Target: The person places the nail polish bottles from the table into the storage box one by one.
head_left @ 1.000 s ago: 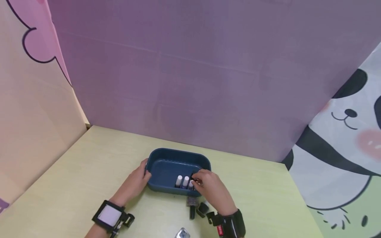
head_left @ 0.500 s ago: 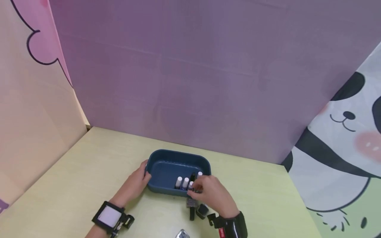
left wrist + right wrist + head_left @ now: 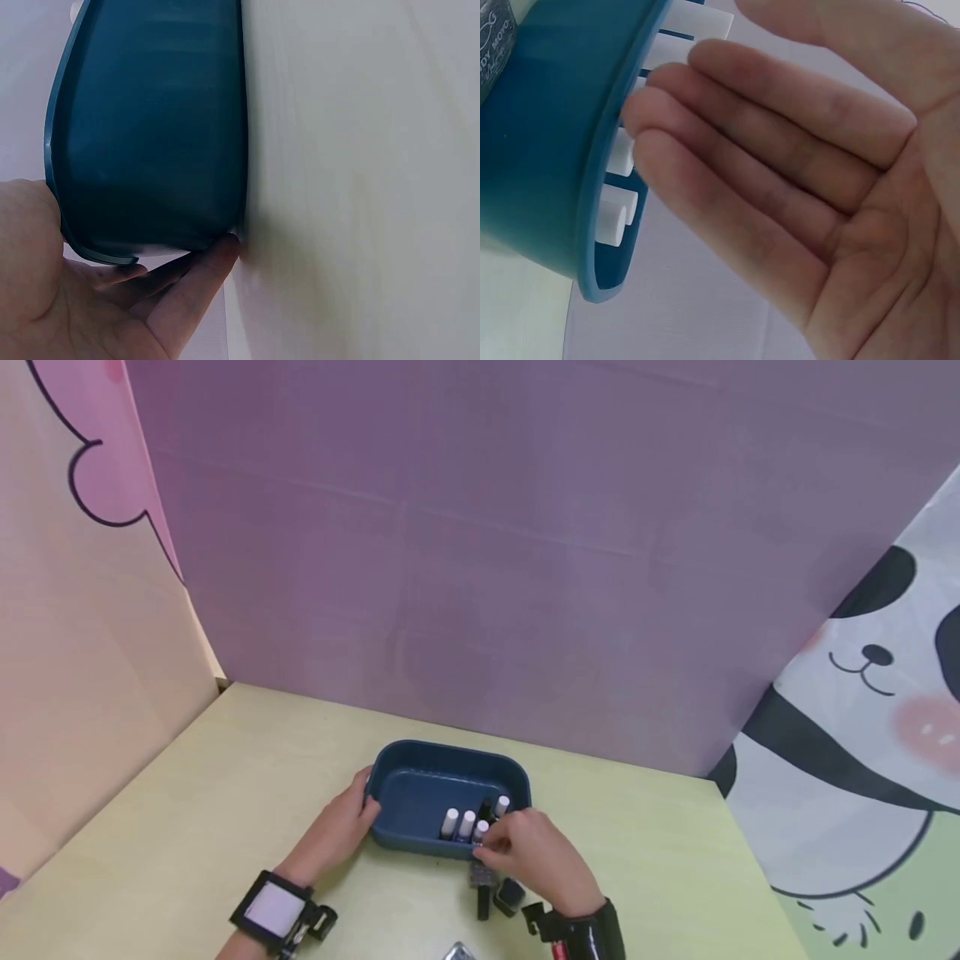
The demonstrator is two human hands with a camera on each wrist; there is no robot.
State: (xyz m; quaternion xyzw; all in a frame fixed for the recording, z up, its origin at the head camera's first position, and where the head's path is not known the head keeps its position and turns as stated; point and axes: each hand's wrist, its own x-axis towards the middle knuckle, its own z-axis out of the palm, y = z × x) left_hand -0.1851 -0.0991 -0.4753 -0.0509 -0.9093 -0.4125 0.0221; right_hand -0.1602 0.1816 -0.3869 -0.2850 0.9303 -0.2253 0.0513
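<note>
A dark blue plastic basin (image 3: 420, 841) stands on the table. My left hand (image 3: 341, 827) grips its left end; in the left wrist view the thumb side meets the rim and the fingers (image 3: 191, 296) reach round the end wall. Inside the right part stand several nail polish bottles (image 3: 449, 823) with white caps, plus one with a black cap (image 3: 485, 810). My right hand (image 3: 540, 860) is over the near right rim, beside these bottles. In the right wrist view its fingers (image 3: 727, 187) are extended, nothing between them and the thumb, fingertips overlapping the white caps (image 3: 611, 223).
A glittery nail polish bottle with a long black cap (image 3: 483, 902) lies in front of the basin. Beside it is a small dark square-ended bottle (image 3: 510, 896). A silvery object (image 3: 459, 952) sits at the bottom edge. A purple panel (image 3: 450, 568) stands behind the table.
My right hand has drawn back from inside the basin to the near right rim, uncovering a white-capped and a black-capped bottle. My left hand stays at the basin's left end.
</note>
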